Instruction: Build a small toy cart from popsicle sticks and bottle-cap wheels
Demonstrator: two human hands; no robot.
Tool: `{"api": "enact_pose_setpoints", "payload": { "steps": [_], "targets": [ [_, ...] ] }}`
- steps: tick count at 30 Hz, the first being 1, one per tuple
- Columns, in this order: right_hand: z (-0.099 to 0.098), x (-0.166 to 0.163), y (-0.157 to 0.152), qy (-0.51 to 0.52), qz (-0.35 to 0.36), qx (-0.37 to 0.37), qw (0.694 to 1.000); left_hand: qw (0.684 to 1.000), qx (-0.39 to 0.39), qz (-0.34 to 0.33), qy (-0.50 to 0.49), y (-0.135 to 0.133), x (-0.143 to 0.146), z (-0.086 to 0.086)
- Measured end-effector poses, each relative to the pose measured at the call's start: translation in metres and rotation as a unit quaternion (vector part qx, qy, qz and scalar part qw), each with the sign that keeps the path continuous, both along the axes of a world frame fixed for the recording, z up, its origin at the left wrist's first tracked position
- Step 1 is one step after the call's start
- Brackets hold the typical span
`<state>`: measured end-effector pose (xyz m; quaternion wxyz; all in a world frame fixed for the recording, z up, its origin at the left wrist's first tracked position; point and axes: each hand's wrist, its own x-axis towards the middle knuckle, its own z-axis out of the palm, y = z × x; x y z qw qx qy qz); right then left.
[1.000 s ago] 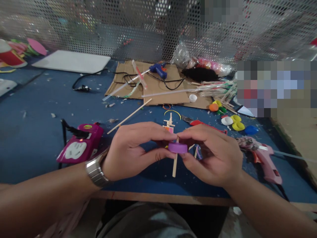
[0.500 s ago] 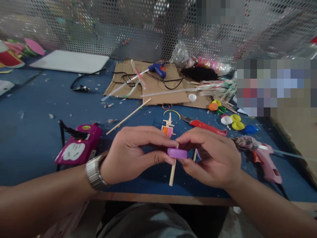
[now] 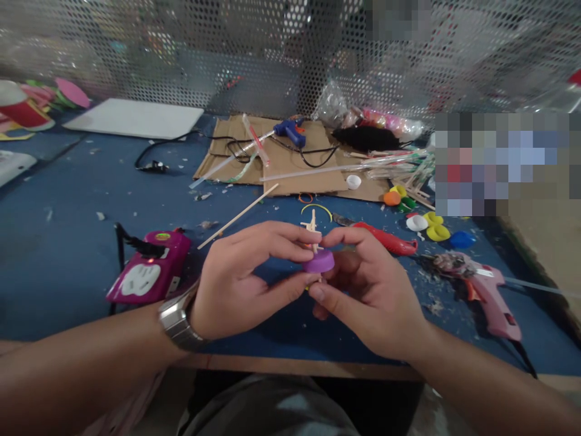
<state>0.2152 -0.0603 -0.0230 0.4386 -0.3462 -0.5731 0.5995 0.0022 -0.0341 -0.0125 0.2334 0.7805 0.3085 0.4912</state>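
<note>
Both hands meet over the near edge of the blue table [image 3: 82, 242]. My left hand [image 3: 240, 281], with a metal watch on its wrist, pinches a purple bottle cap [image 3: 319, 261] between thumb and fingers. My right hand [image 3: 372, 290] pinches the same cap from the other side. A thin wooden stick structure [image 3: 312, 229] with small crosspieces rises through the cap; its lower part is hidden behind the fingers.
A pink glue gun [image 3: 485, 290] lies right of my hands, a red-handled cutter [image 3: 385, 239] behind them. A magenta power strip [image 3: 149, 272] sits left. Further back are cardboard sheets [image 3: 281, 160], a blue glue gun [image 3: 290, 128], loose sticks and coloured caps [image 3: 431, 224]. A perforated metal screen closes the back.
The hands lifted slightly and turned the cap and stick toward me; the long lower end of the stick that hung below the cap is now hidden.
</note>
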Motion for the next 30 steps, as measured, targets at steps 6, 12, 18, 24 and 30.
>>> {"api": "enact_pose_setpoints", "payload": {
  "steps": [6,12,18,24,30],
  "targets": [
    [0.0041,-0.0011,-0.0019,0.003,-0.006,-0.031,1.000,0.999,0.029,0.019,0.029,0.0004,-0.0029,0.0051],
    [0.0043,-0.0023,-0.0017,0.021,-0.002,-0.043,0.999,0.998,0.050,0.016,0.019,0.0016,-0.0038,0.0014],
    [0.0033,-0.0014,-0.0006,0.020,0.004,-0.008,1.000,0.998,0.058,0.008,0.004,0.0037,-0.0044,-0.0003],
    [0.0017,0.0008,0.0033,0.025,0.019,-0.003,0.999,0.997,0.070,0.015,0.008,0.0056,-0.0036,-0.0013],
    [0.0001,0.0031,0.0075,-0.003,0.019,0.033,0.999,1.000,0.019,0.019,0.004,0.0040,-0.0033,-0.0021]
  ]
}}
